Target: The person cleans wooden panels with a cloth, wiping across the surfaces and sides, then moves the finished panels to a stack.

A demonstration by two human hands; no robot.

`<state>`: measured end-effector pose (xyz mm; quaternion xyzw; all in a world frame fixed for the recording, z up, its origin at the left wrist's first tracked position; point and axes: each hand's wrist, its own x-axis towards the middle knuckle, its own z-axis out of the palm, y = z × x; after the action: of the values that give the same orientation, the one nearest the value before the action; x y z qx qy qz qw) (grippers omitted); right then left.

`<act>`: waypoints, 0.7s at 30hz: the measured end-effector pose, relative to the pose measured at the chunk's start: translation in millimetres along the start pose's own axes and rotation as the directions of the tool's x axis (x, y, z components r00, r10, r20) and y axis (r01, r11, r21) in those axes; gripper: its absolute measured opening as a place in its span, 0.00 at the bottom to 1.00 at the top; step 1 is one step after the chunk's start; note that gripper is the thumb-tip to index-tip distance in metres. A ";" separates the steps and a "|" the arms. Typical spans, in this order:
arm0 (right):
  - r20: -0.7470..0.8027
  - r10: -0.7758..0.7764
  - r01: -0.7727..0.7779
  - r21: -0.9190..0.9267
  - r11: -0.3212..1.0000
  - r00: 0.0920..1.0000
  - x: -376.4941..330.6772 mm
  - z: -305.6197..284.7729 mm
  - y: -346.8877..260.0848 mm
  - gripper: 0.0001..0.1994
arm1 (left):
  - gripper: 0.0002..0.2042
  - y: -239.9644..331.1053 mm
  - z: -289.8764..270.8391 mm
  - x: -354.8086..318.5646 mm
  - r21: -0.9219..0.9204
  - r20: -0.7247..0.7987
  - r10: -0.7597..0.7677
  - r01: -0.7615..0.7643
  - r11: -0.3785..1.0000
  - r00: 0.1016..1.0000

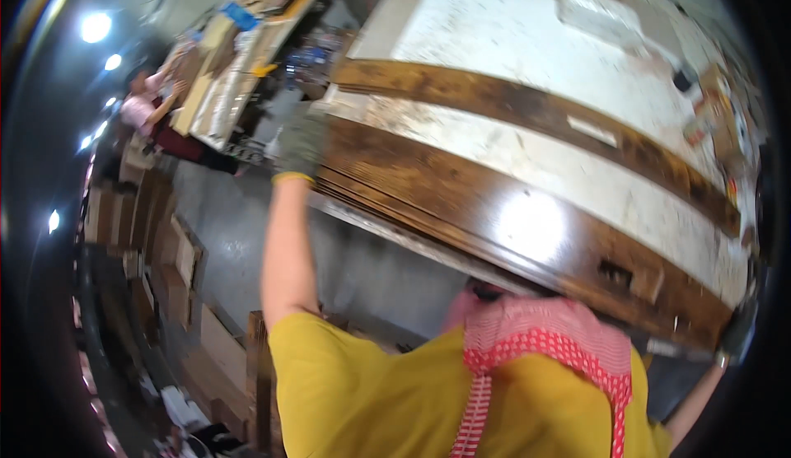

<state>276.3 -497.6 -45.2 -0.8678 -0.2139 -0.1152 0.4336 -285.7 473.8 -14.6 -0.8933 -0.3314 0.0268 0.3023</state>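
Left hand [301, 145], gloved, closed on the near-left end of the dark wooden panel stack [494, 211] lying on my white bench [511, 46]. Right hand [736, 330] grips the stack's right end.

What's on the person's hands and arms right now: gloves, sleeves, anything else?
The left hand wears a grey-green work glove with a yellow cuff. The right hand wears a dark glove of similar kind, at the picture's rim. Forearms are bare below short yellow sleeves; a red-and-white apron hangs over the shirt.

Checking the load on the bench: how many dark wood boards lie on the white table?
2: a near board, its end held by the gloved left hand, and a far board lying across the table. The near one may be a stack.
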 end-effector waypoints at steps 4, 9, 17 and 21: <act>0.136 -0.307 0.298 -0.761 0.576 0.942 0.8 -4.9 -5.8 0.22 | 0.22 -57.3 -49.3 -6.8 -0.330 0.211 -0.441 0.488 0.808 0.873; 0.026 -0.138 0.095 -0.846 0.524 0.990 -15.1 24.5 -92.2 0.19 | 0.17 50.9 -70.6 -16.8 -0.270 -0.230 -0.006 -0.058 0.961 0.973; -0.038 -0.446 0.332 -0.611 0.719 0.894 -12.2 57.7 -123.8 0.15 | 0.22 192.1 -229.2 -68.4 -0.464 -0.362 0.336 -0.480 0.744 0.870; -0.123 0.143 -0.122 0.164 0.979 0.982 -16.6 60.9 -153.9 0.15 | 0.20 266.9 -332.0 -95.5 -0.642 -0.349 0.558 -0.626 0.444 0.753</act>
<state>190.0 -371.4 20.2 -0.8339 -0.1344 -0.1268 0.5201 -123.9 82.8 92.8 -0.9944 0.0325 -0.0413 -0.0919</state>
